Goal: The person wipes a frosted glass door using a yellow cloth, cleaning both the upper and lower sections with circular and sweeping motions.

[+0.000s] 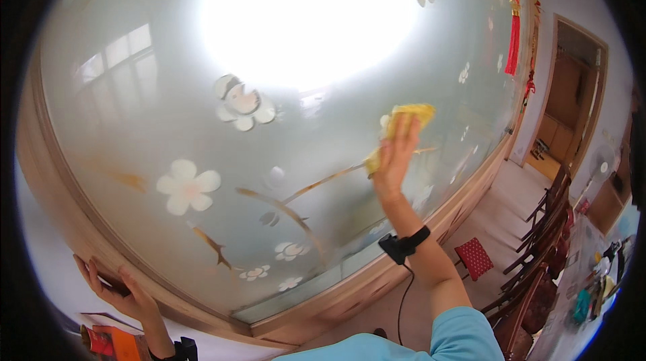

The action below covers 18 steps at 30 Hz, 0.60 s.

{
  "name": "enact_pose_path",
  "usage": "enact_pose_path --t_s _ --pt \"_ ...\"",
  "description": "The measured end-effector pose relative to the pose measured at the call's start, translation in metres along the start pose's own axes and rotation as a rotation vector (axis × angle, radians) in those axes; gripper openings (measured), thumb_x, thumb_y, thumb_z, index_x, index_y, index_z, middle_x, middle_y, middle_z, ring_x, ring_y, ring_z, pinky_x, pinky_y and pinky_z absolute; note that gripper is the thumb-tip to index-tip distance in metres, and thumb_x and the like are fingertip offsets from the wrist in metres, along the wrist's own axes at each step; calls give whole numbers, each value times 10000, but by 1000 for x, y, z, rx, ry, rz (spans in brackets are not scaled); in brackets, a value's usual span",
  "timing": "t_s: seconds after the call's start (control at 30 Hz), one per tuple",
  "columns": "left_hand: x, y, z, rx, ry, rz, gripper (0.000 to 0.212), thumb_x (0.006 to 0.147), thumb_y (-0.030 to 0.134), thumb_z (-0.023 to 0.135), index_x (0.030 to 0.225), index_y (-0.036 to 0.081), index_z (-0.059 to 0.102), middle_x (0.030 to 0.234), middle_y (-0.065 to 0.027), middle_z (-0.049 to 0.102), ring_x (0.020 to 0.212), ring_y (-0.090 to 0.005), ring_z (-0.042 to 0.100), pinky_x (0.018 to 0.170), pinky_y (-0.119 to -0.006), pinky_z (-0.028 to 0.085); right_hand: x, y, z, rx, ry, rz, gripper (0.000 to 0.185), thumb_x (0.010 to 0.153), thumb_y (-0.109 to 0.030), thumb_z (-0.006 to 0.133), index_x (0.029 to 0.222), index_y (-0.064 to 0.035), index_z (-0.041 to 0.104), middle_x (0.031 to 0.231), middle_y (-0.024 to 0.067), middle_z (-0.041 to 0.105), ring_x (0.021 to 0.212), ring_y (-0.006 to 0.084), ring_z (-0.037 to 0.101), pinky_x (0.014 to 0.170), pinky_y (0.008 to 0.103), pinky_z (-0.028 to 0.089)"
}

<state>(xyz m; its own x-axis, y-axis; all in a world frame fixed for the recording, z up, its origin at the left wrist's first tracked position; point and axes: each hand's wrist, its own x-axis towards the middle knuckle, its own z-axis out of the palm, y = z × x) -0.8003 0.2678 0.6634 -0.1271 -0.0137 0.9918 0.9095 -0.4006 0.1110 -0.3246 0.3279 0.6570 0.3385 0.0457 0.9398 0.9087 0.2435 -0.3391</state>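
A yellow cloth (418, 111) lies pressed flat against a frosted glass panel (323, 144) under my right hand (396, 154). The glass carries white flowers (189, 187) and brown branches, and a bright glare covers its upper middle. My right arm is stretched out, with a black band and cable at the wrist. At the lower left, my left hand (118, 290) rests against the wooden frame (55, 204) beside the glass. Its fingers are spread, and I see no object in it.
Red tassels (513, 43) hang at the glass's right side. Dark wooden chairs (527, 300) line a cluttered table (565, 305) at the right, near a red patterned stool (474, 258). Farther back are a doorway (570, 93) and a fan (603, 166). Red and orange boxes (123, 343) sit at lower left.
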Motion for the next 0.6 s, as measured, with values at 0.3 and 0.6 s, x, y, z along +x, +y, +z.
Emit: enact_pose_path --t_s 0.3,0.6 --pt "3 -4 1 97 52 9 528 922 243 440 1348 -2 248 1403 -177 265 1290 -328 264 1060 -427 219 165 -20 8 -31 35 -493 525 791 -196 585 1290 -174 425 1342 225 323 1226 421 310 958 533 296" --pt "-10 -33 6 328 137 -128 553 914 360 432 1350 45 304 1378 -171 302 1253 -314 315 1034 -411 283 150 176 -15 12 132 131 478 940 -278 326 1351 -34 309 1406 204 244 1305 353 203 1064 405 146"
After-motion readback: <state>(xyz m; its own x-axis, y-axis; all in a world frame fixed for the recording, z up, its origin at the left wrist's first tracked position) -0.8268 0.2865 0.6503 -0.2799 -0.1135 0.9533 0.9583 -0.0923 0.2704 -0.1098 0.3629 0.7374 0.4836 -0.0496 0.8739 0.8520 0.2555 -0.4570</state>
